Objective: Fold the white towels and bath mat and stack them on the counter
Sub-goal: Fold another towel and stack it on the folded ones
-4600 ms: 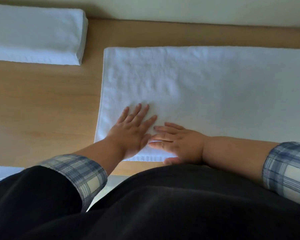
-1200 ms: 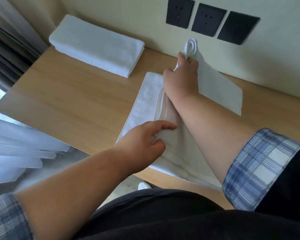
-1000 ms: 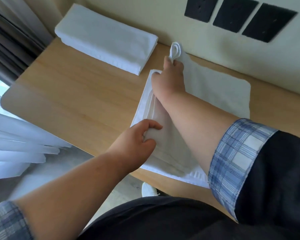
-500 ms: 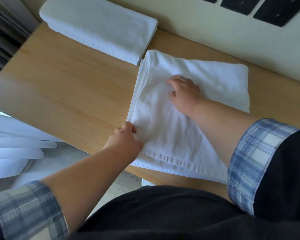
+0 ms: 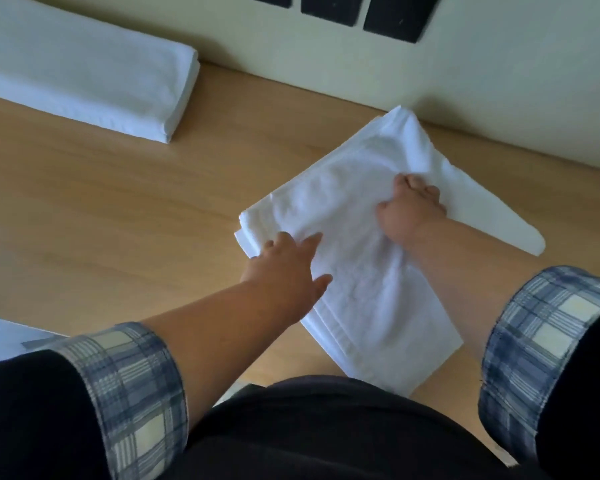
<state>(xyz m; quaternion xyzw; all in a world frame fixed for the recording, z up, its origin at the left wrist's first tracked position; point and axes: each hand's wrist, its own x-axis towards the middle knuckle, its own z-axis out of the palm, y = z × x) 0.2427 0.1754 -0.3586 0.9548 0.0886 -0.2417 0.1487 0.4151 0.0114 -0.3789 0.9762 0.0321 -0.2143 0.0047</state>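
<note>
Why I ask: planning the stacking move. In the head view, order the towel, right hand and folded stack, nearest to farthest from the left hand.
1. Towel, touched by the left hand.
2. Right hand, gripping the towel to the right.
3. Folded stack, far left, by the wall.

Folded white towel (image 5: 354, 237) askew on counter (image 5: 118, 209)

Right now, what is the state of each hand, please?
Left hand: open, flat on the near towel.
Right hand: fingers curled, gripping that towel.

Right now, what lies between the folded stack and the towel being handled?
Nothing: only bare counter separates the stack from the towel, as the head view shows.
</note>
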